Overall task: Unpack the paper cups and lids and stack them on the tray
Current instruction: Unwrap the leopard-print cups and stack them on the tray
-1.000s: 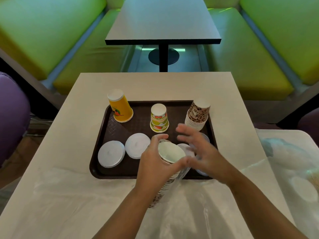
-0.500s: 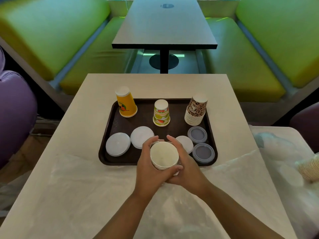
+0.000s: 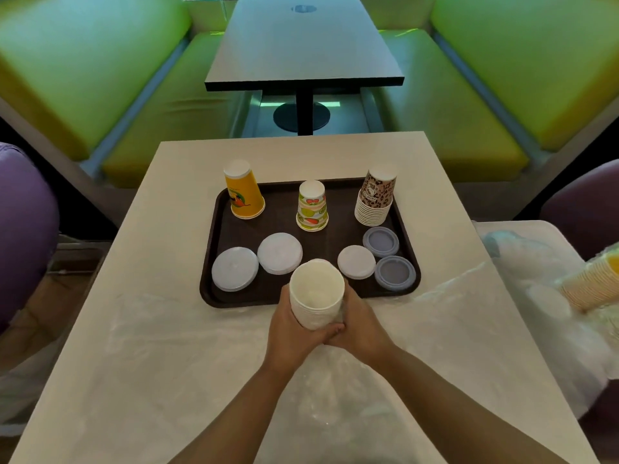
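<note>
Both hands hold an upright stack of paper cups [image 3: 316, 296], open mouth up, just over the near edge of the brown tray [image 3: 214, 289]. My left hand [image 3: 291, 324] grips its left side and my right hand [image 3: 358, 321] wraps its right side. On the tray stand an upturned yellow cup stack [image 3: 244, 190], a fruit-print cup stack [image 3: 312, 206] and a leopard-print cup stack [image 3: 375, 199]. White lids [image 3: 234, 268] [image 3: 280, 252] [image 3: 356, 261] and grey lids [image 3: 381, 241] [image 3: 395, 273] lie flat along the tray's near half.
Clear plastic wrapping [image 3: 335, 396] is spread over the near tabletop. On a side table at right lie more plastic bags and a sleeve of yellowish cups [image 3: 593, 286]. A dark table [image 3: 301, 45] and green benches stand beyond.
The cup stack has been turned upright from a tilted hold, and my right hand has closed around it. The view has shifted so the tray sits farther away.
</note>
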`<state>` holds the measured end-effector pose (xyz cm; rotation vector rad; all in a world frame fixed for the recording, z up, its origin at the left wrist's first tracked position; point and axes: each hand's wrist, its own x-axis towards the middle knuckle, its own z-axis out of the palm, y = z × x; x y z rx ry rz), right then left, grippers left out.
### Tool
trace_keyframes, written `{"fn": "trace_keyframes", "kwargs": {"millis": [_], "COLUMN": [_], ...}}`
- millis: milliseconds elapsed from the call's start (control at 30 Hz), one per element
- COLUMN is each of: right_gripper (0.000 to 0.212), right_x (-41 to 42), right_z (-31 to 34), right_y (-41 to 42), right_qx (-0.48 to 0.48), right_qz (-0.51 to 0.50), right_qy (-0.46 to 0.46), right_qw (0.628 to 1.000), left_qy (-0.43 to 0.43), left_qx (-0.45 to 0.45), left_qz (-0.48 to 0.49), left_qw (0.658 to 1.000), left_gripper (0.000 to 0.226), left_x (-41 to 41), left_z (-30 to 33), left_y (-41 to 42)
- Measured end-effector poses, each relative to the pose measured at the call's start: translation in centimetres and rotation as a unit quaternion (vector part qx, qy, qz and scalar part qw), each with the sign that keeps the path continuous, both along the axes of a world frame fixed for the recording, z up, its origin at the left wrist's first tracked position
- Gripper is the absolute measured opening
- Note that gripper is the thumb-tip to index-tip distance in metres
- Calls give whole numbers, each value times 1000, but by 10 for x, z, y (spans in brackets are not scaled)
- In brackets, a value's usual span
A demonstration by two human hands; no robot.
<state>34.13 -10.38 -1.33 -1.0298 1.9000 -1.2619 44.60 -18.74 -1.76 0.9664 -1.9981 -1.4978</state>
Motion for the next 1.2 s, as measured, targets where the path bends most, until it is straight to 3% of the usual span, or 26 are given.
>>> {"fn": "trace_keyframes", "kwargs": {"millis": [133, 267, 400, 433, 567, 633, 700, 867, 1067, 1200], "right_gripper": [92, 104, 104, 102, 96, 94, 93, 86, 64, 64], "right_x": [7, 4, 4, 6, 10, 8, 3, -6, -18, -19], "right_z": [-7, 1, 13, 17, 25, 25, 25, 34, 44, 41], "right_y": [2, 0, 5, 4, -2, -2, 1, 4, 4, -1], "right_qx": [36, 111, 60, 35, -5, -9, -25, -68, -78, -54], "right_qz": [-9, 43, 7, -17, -82, -117, -142, -153, -139, -146], "right_qy": [21, 29, -8, -16, -9, -27, -55, -163, -304, -326], "right_qw": [999, 992, 998, 999, 997, 993, 988, 972, 939, 932], "left_qy": [-38, -59, -45, -43, -92, -134, -109, -48, -68, -96], "left_qx": [31, 45, 36, 41, 57, -7, -26, -68, -120, -140], "left_qz": [-22, -51, -81, -97, -144, -178, -185, -187, -131, -109], "left_qw": [999, 996, 995, 993, 984, 975, 976, 979, 982, 979], "left_gripper": [76, 80, 46, 46, 80, 118, 130, 117, 102, 90], "left_x": [7, 11, 13, 13, 12, 9, 5, -11, -29, -37], "left_z": [-17, -28, -24, -22, -18, -10, 5, 35, 47, 50], "left_y": [-4, -13, -13, -14, -15, -20, -23, -14, -13, -14]}}
